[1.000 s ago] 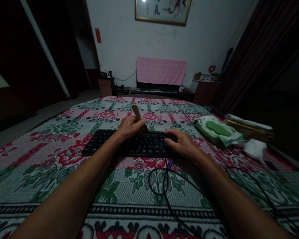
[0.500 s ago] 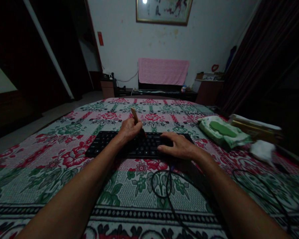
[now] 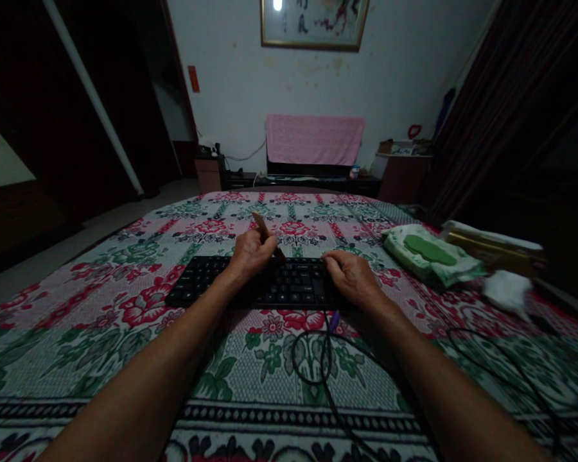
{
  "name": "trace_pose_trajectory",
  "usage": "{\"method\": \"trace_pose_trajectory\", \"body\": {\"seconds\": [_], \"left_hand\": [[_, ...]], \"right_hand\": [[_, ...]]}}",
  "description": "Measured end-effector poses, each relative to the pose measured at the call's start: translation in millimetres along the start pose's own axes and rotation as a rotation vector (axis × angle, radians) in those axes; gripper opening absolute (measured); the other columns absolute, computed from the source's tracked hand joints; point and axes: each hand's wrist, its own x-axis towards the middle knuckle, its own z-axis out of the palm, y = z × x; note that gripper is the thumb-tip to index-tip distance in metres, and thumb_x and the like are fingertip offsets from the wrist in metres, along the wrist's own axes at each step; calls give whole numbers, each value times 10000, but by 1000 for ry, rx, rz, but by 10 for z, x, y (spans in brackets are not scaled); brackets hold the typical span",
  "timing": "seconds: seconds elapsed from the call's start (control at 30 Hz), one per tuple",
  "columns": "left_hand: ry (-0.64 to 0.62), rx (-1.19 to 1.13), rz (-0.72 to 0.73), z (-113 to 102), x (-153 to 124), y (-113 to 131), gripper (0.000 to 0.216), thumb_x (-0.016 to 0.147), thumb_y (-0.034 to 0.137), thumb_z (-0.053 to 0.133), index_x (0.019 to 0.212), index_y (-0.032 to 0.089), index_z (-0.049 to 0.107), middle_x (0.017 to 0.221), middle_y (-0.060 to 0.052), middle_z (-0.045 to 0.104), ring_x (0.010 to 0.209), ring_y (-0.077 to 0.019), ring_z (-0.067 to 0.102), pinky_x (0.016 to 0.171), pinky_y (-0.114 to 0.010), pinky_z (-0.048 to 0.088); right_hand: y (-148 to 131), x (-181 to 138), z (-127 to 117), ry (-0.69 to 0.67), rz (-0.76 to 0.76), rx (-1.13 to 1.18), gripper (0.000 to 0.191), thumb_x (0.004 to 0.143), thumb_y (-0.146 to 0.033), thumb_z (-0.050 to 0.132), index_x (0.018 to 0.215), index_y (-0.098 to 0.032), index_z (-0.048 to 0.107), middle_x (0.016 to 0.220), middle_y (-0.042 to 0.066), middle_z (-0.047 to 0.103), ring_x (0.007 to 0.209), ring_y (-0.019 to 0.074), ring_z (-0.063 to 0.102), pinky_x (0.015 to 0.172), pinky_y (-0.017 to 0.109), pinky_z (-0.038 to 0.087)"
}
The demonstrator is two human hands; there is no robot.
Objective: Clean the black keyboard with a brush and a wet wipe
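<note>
A black keyboard [image 3: 291,295] lies on the flowered cloth in front of me. My left hand [image 3: 253,253] is closed around a flat brown stick-like tool [image 3: 260,224], tilted over the middle of the keys. Its upper end sticks out above the fist and its lower end meets the keyboard near the far edge. My right hand [image 3: 354,276] rests over the keyboard's right end, fingers curled and thumb and fingertips together at the far edge. What those fingertips pinch, if anything, is hidden. A black cable [image 3: 327,378] leaves the keyboard's near side and loops on the cloth.
A small purple item [image 3: 334,321] lies by the cable. To the right are a green wipes pack [image 3: 431,253], a gold box [image 3: 496,247] and a crumpled white tissue [image 3: 508,292]. Beyond the table, a pink cloth [image 3: 315,138] hangs over a dark screen.
My right hand has gone from spread fingers on the keys to curled fingers, drawing slightly right. More keys show there. My left hand and its tool have barely moved.
</note>
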Motion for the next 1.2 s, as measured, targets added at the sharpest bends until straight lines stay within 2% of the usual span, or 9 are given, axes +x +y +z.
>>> {"method": "trace_pose_trajectory", "body": {"seconds": [0.13, 0.27, 0.43, 0.57, 0.77, 0.9, 0.97, 1.1, 1.2], "left_hand": [[-91, -24, -6, 45, -11, -2, 278, 772, 368, 495, 772, 158, 676, 770, -72, 707, 746, -198, 652, 675, -261, 470], [-10, 104, -21, 22, -28, 20, 274, 778, 354, 480, 780, 162, 676, 752, -72, 703, 743, -209, 648, 677, -270, 457], [-68, 62, -17, 0, -45, 77, 276, 774, 365, 490, 777, 158, 671, 742, -73, 696, 716, -205, 641, 645, -262, 446], [3, 201, 45, -31, -54, 100, 284, 790, 332, 460, 820, 147, 673, 754, -92, 687, 728, -219, 631, 690, -291, 435], [-79, 48, 52, -7, -70, 103, 276, 778, 357, 478, 786, 155, 665, 741, -72, 688, 714, -198, 635, 654, -263, 438], [-33, 156, 41, -26, -59, 70, 264, 778, 345, 477, 776, 164, 668, 717, -74, 685, 714, -206, 634, 671, -272, 437], [-20, 109, 15, -20, -42, 47, 265, 772, 357, 484, 752, 170, 671, 708, -66, 686, 707, -202, 631, 660, -269, 440], [-122, -103, -6, 42, -20, -1, 272, 756, 381, 509, 741, 169, 679, 704, -52, 691, 656, -178, 617, 614, -258, 444], [-144, -109, 25, 59, -23, -23, 263, 748, 374, 519, 733, 161, 673, 698, -48, 685, 646, -169, 611, 613, -255, 440]], "right_hand": [[-42, -23, 43, -36, -51, -36, 264, 868, -212, 432, 937, -195, 686, 921, 47, 704, 855, 168, 631, 789, 252, 422], [-71, -32, 51, -97, -68, -89, 250, 849, -193, 457, 946, -188, 687, 947, 59, 691, 889, 179, 616, 814, 263, 417], [-96, -35, 24, -140, -86, -112, 240, 849, -187, 462, 928, -190, 689, 949, 64, 683, 896, 172, 607, 812, 257, 415], [-79, -35, 13, -119, -76, -106, 250, 851, -193, 457, 935, -182, 692, 944, 64, 688, 891, 173, 611, 812, 257, 417], [-22, -18, 6, -80, -63, -126, 254, 843, -169, 448, 952, -165, 678, 966, 70, 680, 910, 178, 603, 843, 265, 407], [-10, -21, 1, -105, -68, -138, 239, 845, -180, 455, 955, -166, 667, 973, 72, 669, 924, 182, 590, 857, 271, 402], [-1, -24, 6, -110, -74, -134, 235, 848, -180, 454, 958, -161, 661, 978, 76, 661, 930, 180, 585, 861, 271, 402], [32, -25, 27, -119, -86, -125, 227, 851, -168, 447, 947, -160, 653, 980, 79, 652, 940, 179, 577, 872, 275, 402], [50, -23, 41, -118, -95, -118, 217, 850, -164, 450, 930, -164, 651, 970, 76, 650, 939, 177, 575, 880, 277, 400]]}}
